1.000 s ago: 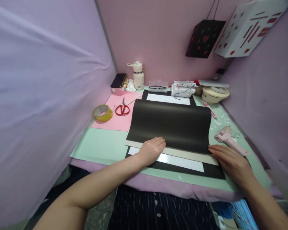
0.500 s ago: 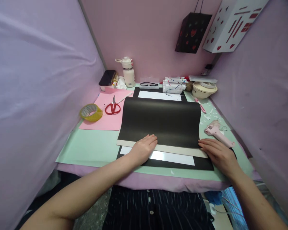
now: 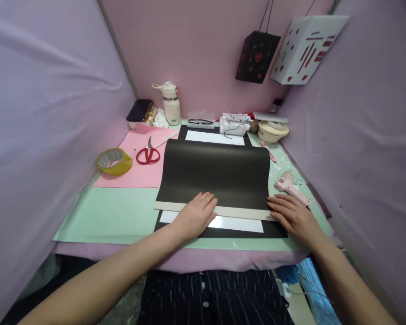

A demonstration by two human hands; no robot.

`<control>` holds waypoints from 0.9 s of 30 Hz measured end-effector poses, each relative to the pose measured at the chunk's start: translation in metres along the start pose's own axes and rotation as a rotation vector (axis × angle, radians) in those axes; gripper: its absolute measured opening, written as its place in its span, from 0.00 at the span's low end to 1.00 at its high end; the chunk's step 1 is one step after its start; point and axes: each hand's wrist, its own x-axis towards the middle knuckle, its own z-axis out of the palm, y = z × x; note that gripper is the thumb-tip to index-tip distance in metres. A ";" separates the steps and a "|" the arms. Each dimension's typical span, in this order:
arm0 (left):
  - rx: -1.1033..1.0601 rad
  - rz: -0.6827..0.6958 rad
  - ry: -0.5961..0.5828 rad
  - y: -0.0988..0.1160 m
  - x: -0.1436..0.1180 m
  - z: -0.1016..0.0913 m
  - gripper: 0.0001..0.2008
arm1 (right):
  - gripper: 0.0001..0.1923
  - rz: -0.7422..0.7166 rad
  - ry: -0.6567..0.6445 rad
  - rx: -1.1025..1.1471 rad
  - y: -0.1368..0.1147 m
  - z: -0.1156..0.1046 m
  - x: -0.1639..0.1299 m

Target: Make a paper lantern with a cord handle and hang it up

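Black sheet is the landmark, curled over on the green mat. Tape roll and scissors left of it. Since a second ago both hands barely shifted along its near edge. Left hand flat, open, pressing that edge mid-left; right hand flat, open at its right corner. Glue gun just right.

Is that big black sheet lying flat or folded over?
Folded over: the big black paper sheet curves back at its far edge, near edge pressed by both hands.
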 end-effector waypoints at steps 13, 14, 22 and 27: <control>0.037 -0.009 0.045 -0.001 -0.004 0.010 0.21 | 0.29 -0.336 -0.178 -0.206 -0.084 0.038 0.193; 0.034 -0.014 0.052 -0.001 -0.004 0.011 0.21 | 0.29 -0.358 -0.207 -0.213 -0.084 0.048 0.202; -0.022 -0.034 0.042 0.001 -0.004 0.012 0.20 | 0.33 -0.357 -0.335 -0.230 -0.076 0.091 0.214; -0.046 -0.044 0.040 0.000 -0.004 0.013 0.19 | 0.34 -0.324 -0.414 -0.204 -0.075 0.099 0.213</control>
